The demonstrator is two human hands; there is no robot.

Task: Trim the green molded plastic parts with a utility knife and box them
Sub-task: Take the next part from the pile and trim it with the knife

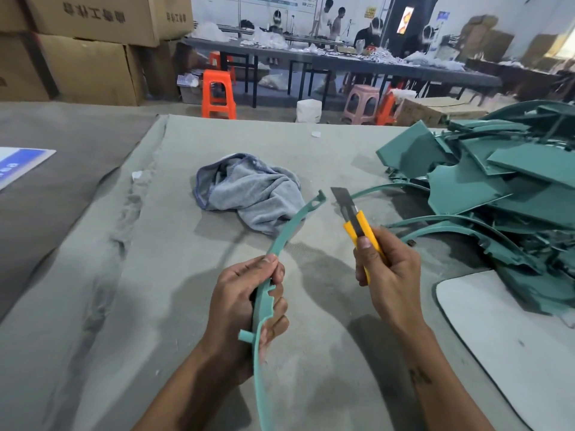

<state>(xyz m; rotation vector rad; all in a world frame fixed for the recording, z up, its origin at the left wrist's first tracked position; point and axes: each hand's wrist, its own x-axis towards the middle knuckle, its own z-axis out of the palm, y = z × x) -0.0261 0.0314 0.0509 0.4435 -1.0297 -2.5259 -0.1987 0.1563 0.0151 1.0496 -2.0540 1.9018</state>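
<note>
Left hand [245,309] wraps tight around the middle of a long curved green strip [281,241], held up over the bench [93,306], its notched tip arcing toward the blade. Right hand [387,272] has a firm grip on the yellow utility knife [357,222], blade out and pointing up, just beside that tip and not touching it. Behind them, a crumpled grey cloth [252,191] lies on the bench. Off to the right, a big pile of green parts [497,194] sits heaped.
</note>
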